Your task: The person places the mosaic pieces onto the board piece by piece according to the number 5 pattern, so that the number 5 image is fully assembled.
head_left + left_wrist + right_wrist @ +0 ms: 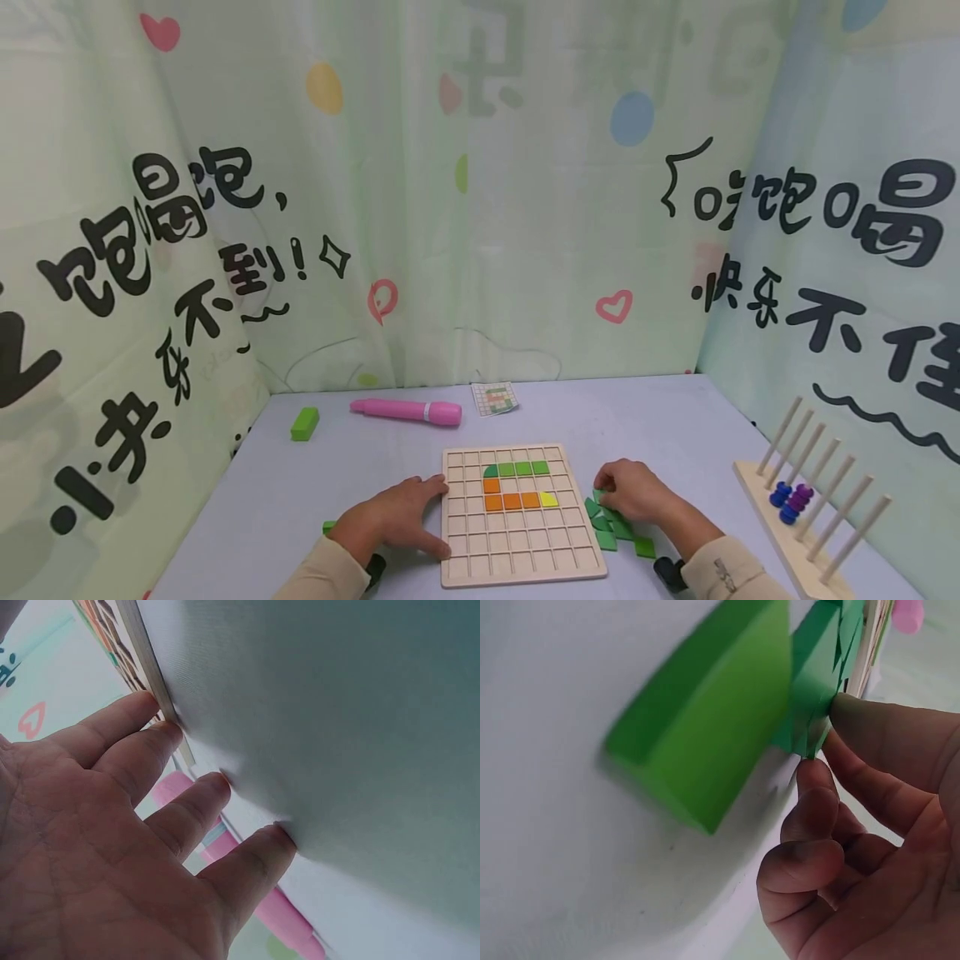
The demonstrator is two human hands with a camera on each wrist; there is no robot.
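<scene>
A square wooden grid board (517, 542) lies flat on the table, with green, orange and yellow tiles set in some of its cells. Along its left edge my left hand (397, 514) is spread, fingers nearly straight; in the left wrist view the fingertips (169, 733) rest at the board's side and on the tabletop. On the right, my right hand (637, 492) reaches into a pile of green tiles (618, 528). Its thumb and fingers pinch a dark green tile (810, 712) at the pile's edge. A lighter green tile (705, 712) lies nearer that wrist camera.
At the back are a pink marker-like stick (405, 411), a small pattern card (495, 399) and a green block (304, 424). Another green piece (328, 527) shows beside the left wrist. A wooden peg stand (787, 533) with blue and purple beads is at the right.
</scene>
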